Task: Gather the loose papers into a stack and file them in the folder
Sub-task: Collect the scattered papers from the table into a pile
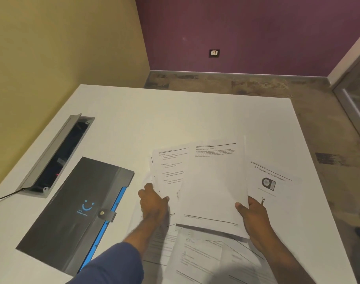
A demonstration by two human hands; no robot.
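Several printed white papers lie fanned out on the white table. My right hand grips the lower right corner of the top sheet, lifted slightly. My left hand is shut on the left edge of the sheets beneath. One page with a round logo lies flat to the right. More sheets lie spread near the front edge. A dark grey folder with a blue edge and snap strap lies shut at the left.
An open grey cable box is set into the table at the far left, with a black cable running off the left edge. Beyond the table's far edge is bare floor and a purple wall.
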